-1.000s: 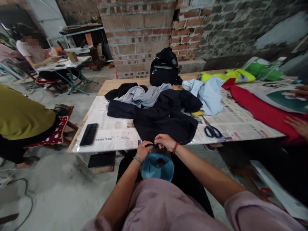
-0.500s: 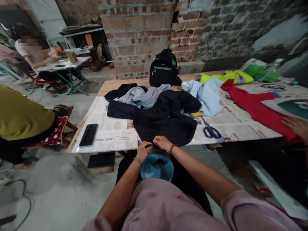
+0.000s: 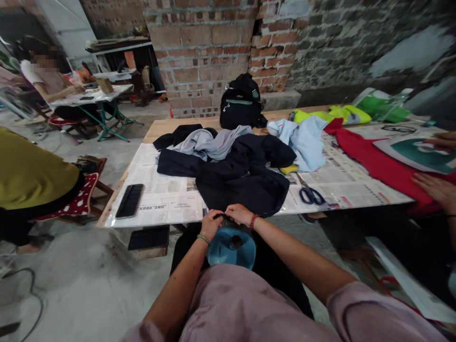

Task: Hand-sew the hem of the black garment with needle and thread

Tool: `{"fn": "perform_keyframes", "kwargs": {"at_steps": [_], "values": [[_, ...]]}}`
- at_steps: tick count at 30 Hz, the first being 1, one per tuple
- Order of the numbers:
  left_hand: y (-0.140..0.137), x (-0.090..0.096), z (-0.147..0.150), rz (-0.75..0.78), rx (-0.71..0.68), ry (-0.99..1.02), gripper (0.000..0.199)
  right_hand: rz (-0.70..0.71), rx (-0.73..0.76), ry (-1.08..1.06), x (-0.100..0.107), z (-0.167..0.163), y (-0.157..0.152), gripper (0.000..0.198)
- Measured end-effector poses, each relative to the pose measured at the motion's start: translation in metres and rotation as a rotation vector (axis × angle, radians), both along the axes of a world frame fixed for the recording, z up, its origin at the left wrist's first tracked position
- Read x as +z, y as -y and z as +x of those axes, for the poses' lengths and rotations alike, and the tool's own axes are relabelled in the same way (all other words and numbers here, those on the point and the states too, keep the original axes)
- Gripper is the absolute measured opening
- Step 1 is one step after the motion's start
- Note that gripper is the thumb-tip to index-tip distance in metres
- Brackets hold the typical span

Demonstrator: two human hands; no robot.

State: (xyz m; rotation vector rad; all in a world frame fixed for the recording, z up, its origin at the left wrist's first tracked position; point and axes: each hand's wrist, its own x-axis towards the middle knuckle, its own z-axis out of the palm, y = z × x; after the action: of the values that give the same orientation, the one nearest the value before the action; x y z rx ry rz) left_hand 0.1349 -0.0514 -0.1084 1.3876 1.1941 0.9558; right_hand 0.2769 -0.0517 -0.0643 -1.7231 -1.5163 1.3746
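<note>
Black fabric [image 3: 244,187] lies bunched on the newspaper-covered table [image 3: 167,202], its near edge reaching over the front rim. At that edge my left hand [image 3: 211,223] pinches the black fabric between thumb and fingers. Close beside it, my right hand [image 3: 239,214] also has its fingers closed on the fabric's edge; anything smaller in the fingertips is too small to make out. Below both hands a blue basin-like container [image 3: 228,249] rests at my lap, with a dark round object [image 3: 235,242] in it. Grey cloth [image 3: 213,142] lies over the black fabric's far side.
Dark-handled scissors [image 3: 310,194] and a light blue cloth [image 3: 301,142] lie to the right, a phone [image 3: 129,200] to the left. A black backpack [image 3: 241,102] stands behind. At far right, a co-worker's hand [image 3: 432,190] presses red fabric [image 3: 370,161] beside an iron [image 3: 416,154].
My hands stay at the black fabric's edge, with the right one shifted slightly. On the right, the co-worker's iron has moved left over the red fabric.
</note>
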Motion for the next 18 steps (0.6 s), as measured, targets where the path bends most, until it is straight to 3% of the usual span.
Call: {"fn": "perform_keyframes", "kwargs": {"at_steps": [4,9,13,18], "values": [[-0.001,0.005,-0.001,-0.094,-0.006,0.011,0.013,0.072,-0.035,0.009,-0.001,0.005,-0.003,0.017],[-0.002,0.005,-0.001,-0.133,-0.011,0.055,0.023,0.546,-0.325,0.034,-0.006,0.021,0.008,0.021],[-0.002,0.004,0.001,-0.13,-0.006,0.043,0.031,0.815,-0.157,0.174,-0.012,0.026,0.034,0.015],[-0.002,0.007,0.002,-0.11,0.011,-0.006,0.036,0.862,-0.002,0.329,-0.021,0.011,0.05,0.017]]}}
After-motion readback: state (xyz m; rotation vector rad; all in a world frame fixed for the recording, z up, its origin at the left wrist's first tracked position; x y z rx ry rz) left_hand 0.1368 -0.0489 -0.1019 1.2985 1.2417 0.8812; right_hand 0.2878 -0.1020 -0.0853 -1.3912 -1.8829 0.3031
